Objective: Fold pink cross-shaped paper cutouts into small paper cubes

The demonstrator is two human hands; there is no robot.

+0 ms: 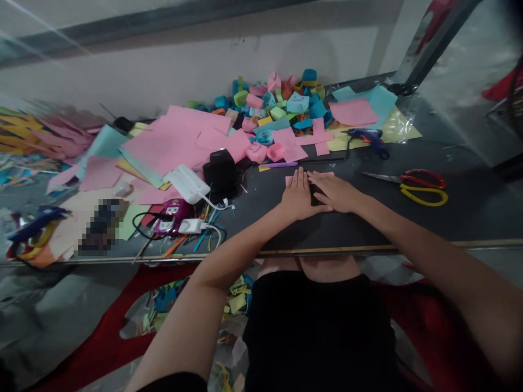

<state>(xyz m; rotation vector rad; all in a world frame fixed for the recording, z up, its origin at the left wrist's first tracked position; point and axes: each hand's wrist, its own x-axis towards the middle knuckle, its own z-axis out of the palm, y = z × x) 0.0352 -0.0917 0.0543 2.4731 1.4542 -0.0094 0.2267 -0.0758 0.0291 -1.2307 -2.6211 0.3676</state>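
A narrow pink paper piece lies on the dark tabletop, mostly hidden beneath my hands. My left hand rests flat on its left part, fingers stretched out and pointing away from me. From the right, my right hand lies flat over the other part, its fingertips close to the left hand's fingers. Both palms face down, and neither hand grips anything. Just beyond the fingers is a purple pen-like stick. Scissors with one red and one yellow handle lie to the right of my right hand.
Folded paper pieces in several colours are heaped at the back. A blue glue gun lies back right. Pink sheets, a black object, a white power bank and a purple device crowd the left.
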